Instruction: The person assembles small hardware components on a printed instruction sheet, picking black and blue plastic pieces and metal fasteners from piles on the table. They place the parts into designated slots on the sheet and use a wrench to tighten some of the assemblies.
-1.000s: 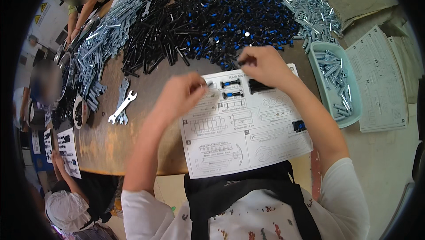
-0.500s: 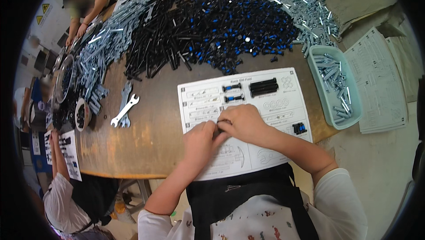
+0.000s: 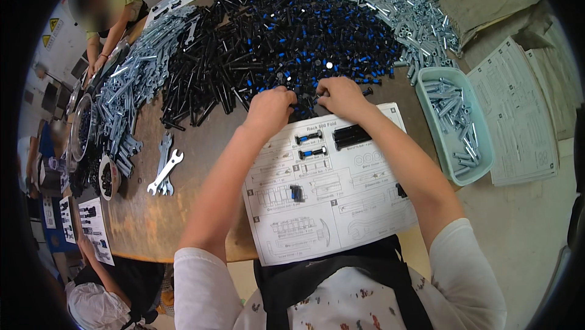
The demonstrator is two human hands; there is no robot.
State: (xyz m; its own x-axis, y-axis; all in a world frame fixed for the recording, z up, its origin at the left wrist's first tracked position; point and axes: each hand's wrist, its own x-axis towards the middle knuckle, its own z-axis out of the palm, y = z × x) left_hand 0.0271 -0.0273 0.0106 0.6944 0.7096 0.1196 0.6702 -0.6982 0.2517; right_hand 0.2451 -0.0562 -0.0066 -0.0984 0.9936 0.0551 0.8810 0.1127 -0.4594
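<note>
My left hand (image 3: 271,109) reaches past the sheet's far edge, its fingers curled at the near side of a heap of black bolts with blue bands (image 3: 317,31). What those fingers hold is hidden. To its right, my right hand (image 3: 344,97) pinches at the same edge, with a small blue-banded bolt at its fingertips. Below my forearms lies a printed sheet (image 3: 329,178) with part drawings. On it rest two blue-banded bolts (image 3: 312,153), several long black bolts (image 3: 352,137) and short blue-banded bolts (image 3: 295,193). My right forearm partly covers a small black piece.
Flat silver wrenches (image 3: 164,175) lie to the left, near a white bowl of dark parts (image 3: 108,178). At right stands a pale green tray (image 3: 425,80) of silver sleeves beside stacked paper sheets (image 3: 518,111). Other people work along the left side.
Both hands have left the middle of the sheet and moved away from me to the bolt heap. Short blue-banded bolts now show on the sheet where the hands were.
</note>
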